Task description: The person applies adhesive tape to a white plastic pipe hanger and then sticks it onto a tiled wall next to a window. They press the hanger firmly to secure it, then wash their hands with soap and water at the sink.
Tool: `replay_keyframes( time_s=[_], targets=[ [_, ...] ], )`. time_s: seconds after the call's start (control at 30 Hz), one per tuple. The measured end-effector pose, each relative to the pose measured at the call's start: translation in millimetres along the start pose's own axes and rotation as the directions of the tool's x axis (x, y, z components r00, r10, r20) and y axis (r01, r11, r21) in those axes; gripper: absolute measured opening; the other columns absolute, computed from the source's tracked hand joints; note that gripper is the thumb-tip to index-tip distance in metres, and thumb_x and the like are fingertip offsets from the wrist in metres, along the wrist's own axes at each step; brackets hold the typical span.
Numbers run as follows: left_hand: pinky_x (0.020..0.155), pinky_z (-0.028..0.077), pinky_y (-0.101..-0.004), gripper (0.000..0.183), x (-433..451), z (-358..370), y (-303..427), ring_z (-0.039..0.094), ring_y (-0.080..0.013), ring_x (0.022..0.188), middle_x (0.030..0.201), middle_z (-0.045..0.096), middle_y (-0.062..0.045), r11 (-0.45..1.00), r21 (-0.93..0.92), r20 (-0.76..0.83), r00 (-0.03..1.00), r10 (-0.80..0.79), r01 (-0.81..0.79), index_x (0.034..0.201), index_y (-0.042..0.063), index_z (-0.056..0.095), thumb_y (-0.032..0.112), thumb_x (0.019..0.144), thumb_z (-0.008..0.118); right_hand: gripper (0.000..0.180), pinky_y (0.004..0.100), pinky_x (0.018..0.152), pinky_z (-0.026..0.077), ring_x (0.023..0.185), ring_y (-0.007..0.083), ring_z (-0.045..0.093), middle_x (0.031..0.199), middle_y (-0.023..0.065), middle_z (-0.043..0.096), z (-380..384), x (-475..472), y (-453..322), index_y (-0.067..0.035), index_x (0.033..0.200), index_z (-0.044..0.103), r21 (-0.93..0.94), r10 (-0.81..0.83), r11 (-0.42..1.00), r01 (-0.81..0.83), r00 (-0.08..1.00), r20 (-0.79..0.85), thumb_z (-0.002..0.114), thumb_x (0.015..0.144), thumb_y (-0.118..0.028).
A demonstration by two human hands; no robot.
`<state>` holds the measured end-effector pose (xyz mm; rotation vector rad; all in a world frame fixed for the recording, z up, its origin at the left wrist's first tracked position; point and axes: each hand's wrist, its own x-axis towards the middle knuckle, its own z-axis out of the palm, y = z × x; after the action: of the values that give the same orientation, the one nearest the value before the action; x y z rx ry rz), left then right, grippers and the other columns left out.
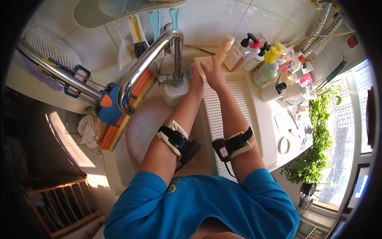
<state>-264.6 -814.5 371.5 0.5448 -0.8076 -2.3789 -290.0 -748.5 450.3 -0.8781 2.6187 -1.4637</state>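
My left hand point(196, 77) reaches to the back of the sink, beside the base of the chrome faucet point(177, 59). Its fingers point away from me and are partly hidden. Just to its right, my right hand point(215, 75) has its thumb and fingers spread apart. Both hands overlap a pale yellow block-shaped object point(203, 61) at the back ledge; whether either one touches it I cannot tell. A peach-coloured bottle point(225, 47) stands close behind my right hand. Below my right forearm lies the white ribbed washboard point(240, 98) of the sink.
A round basin point(146, 128) sits in the sink bowl point(119, 167). On the left, a mop with an orange sponge head point(125, 115) leans across it. Pump bottles, including a green one point(265, 74), crowd the right ledge. A roll of tape point(283, 145) lies near the plants point(319, 128).
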Motion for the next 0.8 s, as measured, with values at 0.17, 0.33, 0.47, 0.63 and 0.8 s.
replay_keyframes(
  time_s=[0.17,0.33,0.47,0.63,0.8],
  targets=[
    [0.098,0.036,-0.0374,0.052,12.4,13.3,-16.9,0.047,-0.0256,0.116,0.125,0.049,-0.016,0.988,0.122,-0.039,0.995,0.096,-0.090,0.128,0.002,0.040,0.045,0.100,0.030,0.058,0.0367,0.104,0.036,0.127,0.0331,0.045,0.133,0.0233,0.049,-29.7,-38.7,16.6,0.002,0.138,0.039,0.192,-0.057,0.980,0.046,0.997,0.051,0.058,0.092,-0.028],
    [0.097,0.037,-0.0393,0.057,17.9,19.9,-12.6,0.049,-0.0300,0.113,0.124,0.047,-0.021,0.903,0.428,-0.127,0.987,0.097,-0.034,0.128,-0.001,0.039,0.048,0.099,0.031,0.043,0.0334,0.098,0.042,0.118,0.0240,0.053,0.127,0.0177,0.055,-47.2,-57.0,17.3,0.000,0.131,0.047,0.412,0.035,0.911,-0.024,0.999,-0.019,0.056,0.093,-0.015],
    [0.106,0.028,-0.0367,0.068,-15.8,12.6,12.1,0.036,-0.0286,0.129,0.139,0.038,-0.020,0.932,0.339,0.090,0.991,0.100,-0.124,0.137,-0.002,0.032,0.053,0.098,0.029,0.033,0.0296,0.088,0.048,0.103,0.0184,0.061,0.115,0.0127,0.062,-49.7,-63.9,5.2,0.000,0.122,0.055,0.405,0.100,0.910,-0.089,0.995,-0.006,0.056,0.091,-0.011],
    [0.114,0.011,-0.0361,0.075,-128.9,-29.2,62.4,0.017,-0.0218,0.142,0.153,0.022,-0.010,0.984,0.129,0.106,0.985,-0.133,0.119,0.145,0.001,0.022,0.057,0.096,0.032,0.031,0.0292,0.082,0.050,0.098,0.0165,0.062,0.109,0.0108,0.064,0.7,-58.6,-26.1,0.001,0.116,0.058,0.522,-0.138,0.853,-0.019,0.956,0.260,0.060,0.087,-0.009],
    [0.114,0.013,-0.0356,0.071,-194.6,-87.2,124.4,0.020,-0.0223,0.140,0.149,0.028,-0.010,0.989,-0.125,-0.197,0.975,-0.106,0.082,0.140,0.001,0.033,0.056,0.095,0.036,0.056,0.0360,0.091,0.047,0.108,0.0271,0.058,0.121,0.0181,0.058,89.3,-37.4,-60.6,0.000,0.132,0.042,0.246,-0.170,0.963,0.109,0.956,0.240,0.063,0.082,-0.014]
  ],
)
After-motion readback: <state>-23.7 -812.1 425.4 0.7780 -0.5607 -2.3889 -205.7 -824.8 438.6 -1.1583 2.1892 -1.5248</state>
